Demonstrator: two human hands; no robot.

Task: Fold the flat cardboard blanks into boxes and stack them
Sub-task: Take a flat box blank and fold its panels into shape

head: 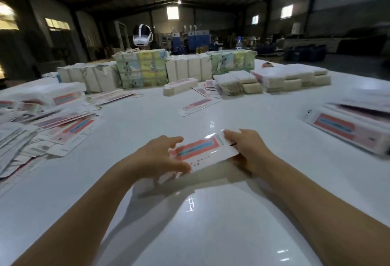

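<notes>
White glossy table (pixel 211 223), lower centre: right hand (pixel 247 149) pinches blank (pixel 202 151) at its upper-right end; left hand (pixel 156 158), fingers spread, grips its lower-left end.

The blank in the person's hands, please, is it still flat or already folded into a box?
Cannot tell: the blank shows one flat printed face between the left hand and right hand, but its underside is hidden and blurred.
</notes>
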